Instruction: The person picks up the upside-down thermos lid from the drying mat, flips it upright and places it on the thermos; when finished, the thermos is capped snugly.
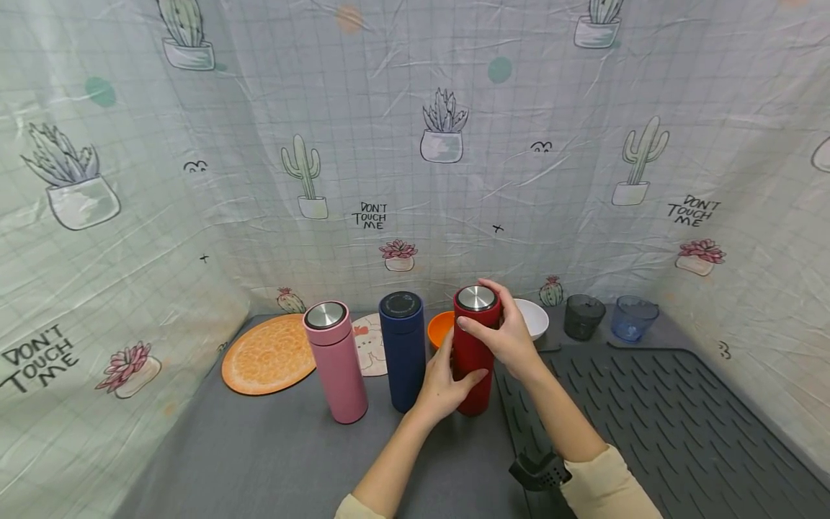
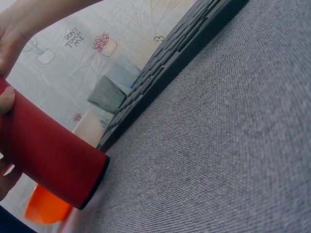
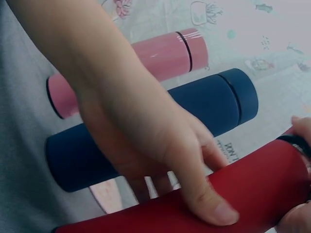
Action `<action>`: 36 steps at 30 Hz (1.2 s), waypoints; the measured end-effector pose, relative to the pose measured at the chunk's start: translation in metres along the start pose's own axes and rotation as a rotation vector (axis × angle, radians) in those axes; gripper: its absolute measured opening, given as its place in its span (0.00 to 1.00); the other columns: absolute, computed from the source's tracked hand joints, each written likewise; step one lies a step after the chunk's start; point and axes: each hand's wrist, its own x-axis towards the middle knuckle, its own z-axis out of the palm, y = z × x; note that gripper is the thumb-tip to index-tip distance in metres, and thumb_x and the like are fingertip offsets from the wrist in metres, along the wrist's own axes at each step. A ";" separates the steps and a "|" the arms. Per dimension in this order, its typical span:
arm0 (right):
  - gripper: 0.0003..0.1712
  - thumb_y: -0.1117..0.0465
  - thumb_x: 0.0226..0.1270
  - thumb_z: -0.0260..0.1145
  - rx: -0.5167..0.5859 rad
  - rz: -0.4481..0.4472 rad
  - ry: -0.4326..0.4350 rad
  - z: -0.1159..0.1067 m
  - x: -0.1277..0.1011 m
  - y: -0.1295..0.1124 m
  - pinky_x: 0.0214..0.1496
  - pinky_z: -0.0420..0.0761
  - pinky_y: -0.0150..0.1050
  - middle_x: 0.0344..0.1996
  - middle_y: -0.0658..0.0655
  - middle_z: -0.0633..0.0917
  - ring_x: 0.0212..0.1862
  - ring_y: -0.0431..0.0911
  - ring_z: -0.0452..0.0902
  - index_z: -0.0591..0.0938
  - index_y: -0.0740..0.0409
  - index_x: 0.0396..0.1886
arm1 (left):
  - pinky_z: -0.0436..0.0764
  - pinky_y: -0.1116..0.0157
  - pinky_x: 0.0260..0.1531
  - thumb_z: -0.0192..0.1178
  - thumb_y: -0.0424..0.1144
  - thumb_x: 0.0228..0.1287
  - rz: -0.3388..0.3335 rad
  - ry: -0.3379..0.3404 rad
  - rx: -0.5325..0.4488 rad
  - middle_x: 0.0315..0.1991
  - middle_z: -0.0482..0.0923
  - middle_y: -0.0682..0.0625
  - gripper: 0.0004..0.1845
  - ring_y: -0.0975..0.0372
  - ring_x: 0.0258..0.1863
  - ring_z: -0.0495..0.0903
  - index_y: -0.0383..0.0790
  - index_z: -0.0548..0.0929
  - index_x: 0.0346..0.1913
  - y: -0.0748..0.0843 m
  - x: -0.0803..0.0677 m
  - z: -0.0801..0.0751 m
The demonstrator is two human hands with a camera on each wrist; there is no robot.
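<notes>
A red thermos flask [image 1: 472, 357] stands upright between both hands, its silver-topped lid [image 1: 477, 298] facing up. My left hand [image 1: 444, 389] grips the flask's body, with the thumb across its front in the right wrist view. My right hand [image 1: 512, 342] holds the top around the lid, thumb in front and fingers behind. In the right wrist view a dark ring [image 3: 295, 141] shows beneath the lid. The flask's black-edged base [image 2: 97, 182] is at the table in the left wrist view. Just left stands a blue thermos flask [image 1: 407, 360], then a pink one [image 1: 340, 375].
Behind the flasks lie an orange round mat [image 1: 269, 357] and a pale patterned mat [image 1: 371, 349]. An orange bowl [image 1: 439, 328], a white bowl [image 1: 534, 317], a dark cup [image 1: 583, 317] and a blue cup [image 1: 632, 318] line the back. A ridged black mat [image 1: 622, 404] covers the right side.
</notes>
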 end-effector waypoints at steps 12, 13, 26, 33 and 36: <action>0.35 0.70 0.60 0.58 0.083 -0.063 -0.038 -0.001 -0.003 0.005 0.49 0.76 0.36 0.56 0.64 0.68 0.51 0.47 0.71 0.55 0.64 0.66 | 0.74 0.56 0.50 0.63 0.33 0.56 0.017 -0.001 -0.020 0.56 0.69 0.41 0.40 0.52 0.52 0.73 0.38 0.53 0.68 0.034 -0.006 -0.008; 0.35 0.71 0.61 0.56 0.095 -0.070 -0.046 -0.002 -0.003 0.005 0.49 0.76 0.36 0.56 0.64 0.68 0.51 0.47 0.71 0.55 0.65 0.66 | 0.74 0.56 0.50 0.63 0.33 0.56 0.014 -0.003 -0.023 0.56 0.69 0.41 0.40 0.52 0.52 0.73 0.38 0.53 0.68 0.035 -0.006 -0.008; 0.35 0.69 0.62 0.59 0.064 0.019 -0.062 -0.005 0.000 0.000 0.49 0.75 0.34 0.58 0.65 0.66 0.52 0.49 0.69 0.56 0.61 0.67 | 0.74 0.58 0.51 0.65 0.40 0.55 0.013 0.017 -0.007 0.58 0.68 0.46 0.43 0.56 0.53 0.72 0.49 0.51 0.70 -0.001 0.000 0.003; 0.32 0.64 0.62 0.61 0.026 0.058 -0.038 -0.003 0.004 -0.002 0.49 0.75 0.38 0.56 0.63 0.68 0.51 0.49 0.69 0.57 0.61 0.62 | 0.73 0.59 0.51 0.64 0.46 0.55 0.002 0.020 0.007 0.58 0.68 0.48 0.43 0.58 0.53 0.72 0.51 0.51 0.70 -0.001 0.000 0.001; 0.31 0.62 0.65 0.53 0.061 0.040 -0.079 -0.003 0.004 -0.002 0.51 0.72 0.37 0.58 0.61 0.66 0.52 0.47 0.68 0.55 0.60 0.66 | 0.73 0.59 0.51 0.64 0.44 0.56 0.002 0.020 0.012 0.58 0.68 0.47 0.43 0.57 0.53 0.72 0.49 0.51 0.70 -0.002 0.001 0.001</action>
